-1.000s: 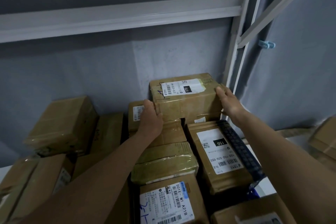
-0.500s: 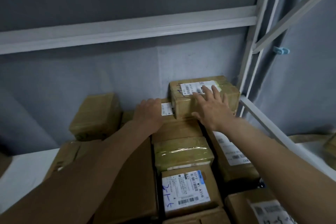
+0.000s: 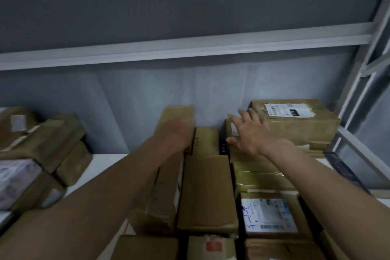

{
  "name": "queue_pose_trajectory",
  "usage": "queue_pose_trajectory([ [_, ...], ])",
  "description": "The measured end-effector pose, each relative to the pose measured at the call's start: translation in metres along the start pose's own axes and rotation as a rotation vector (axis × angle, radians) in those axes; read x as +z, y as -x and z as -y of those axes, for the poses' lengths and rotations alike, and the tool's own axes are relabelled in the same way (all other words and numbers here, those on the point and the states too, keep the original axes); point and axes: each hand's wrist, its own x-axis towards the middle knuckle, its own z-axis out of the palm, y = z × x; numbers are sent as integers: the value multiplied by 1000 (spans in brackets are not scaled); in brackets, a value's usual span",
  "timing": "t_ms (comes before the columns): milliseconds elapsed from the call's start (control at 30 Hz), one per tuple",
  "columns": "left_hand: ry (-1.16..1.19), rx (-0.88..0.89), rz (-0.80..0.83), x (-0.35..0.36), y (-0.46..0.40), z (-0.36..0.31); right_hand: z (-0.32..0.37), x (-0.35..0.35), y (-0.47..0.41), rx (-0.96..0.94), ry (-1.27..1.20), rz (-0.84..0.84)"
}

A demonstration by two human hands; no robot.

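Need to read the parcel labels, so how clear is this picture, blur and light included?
Head view: motion blur smears the left hand and the boxes on the left; head view: the right hand and the labelled box beside it are sharper, though the label is unreadable; head view: light is dim and bluish, and the shelf rail runs slanted.

bare left hand (image 3: 179, 134): extended forward, blurred, fingers unreadable | bare right hand (image 3: 249, 133): extended forward, fingers straight, spread, thumb below
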Motion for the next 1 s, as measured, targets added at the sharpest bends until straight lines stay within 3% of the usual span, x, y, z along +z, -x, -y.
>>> queue_pose_trajectory([
  [567,34,-308,-48,-21,113,180,208,1,-15,-382,-104,46],
  [1000,106,-448,-16,-21,167,297,351,22,-16,-524,-77,88],
])
